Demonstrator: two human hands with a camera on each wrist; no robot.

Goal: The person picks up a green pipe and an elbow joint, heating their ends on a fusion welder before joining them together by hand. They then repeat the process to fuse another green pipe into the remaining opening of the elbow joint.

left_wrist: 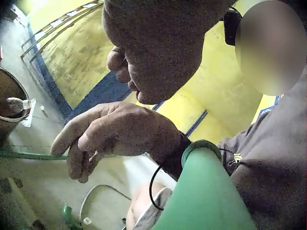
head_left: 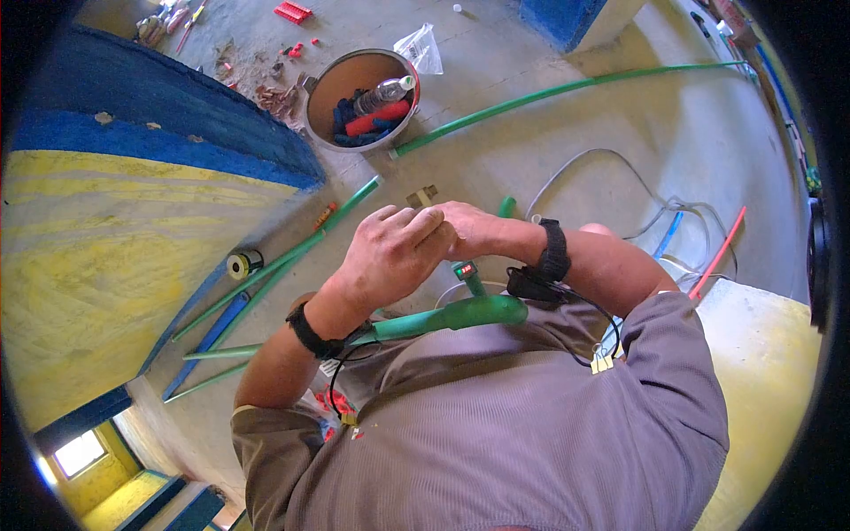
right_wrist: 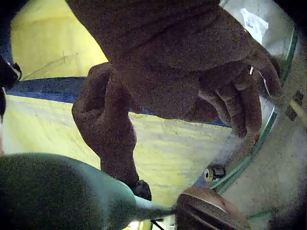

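Note:
In the head view my left hand meets my right hand above my lap. The left fingers are curled, and no object shows in them in the left wrist view, where the left hand is above the right hand. My right fingers are loosely bent and hang down in the right wrist view, with the left hand behind the right hand. Below both hands a thick green piece lies across my front. Just beneath the right hand is a small red display on a green part.
A bucket holds a bottle and red and blue things. Green pipes lie left, another long green pipe beyond. A grey cable curls at the right. A tape roll is near the yellow and blue wall.

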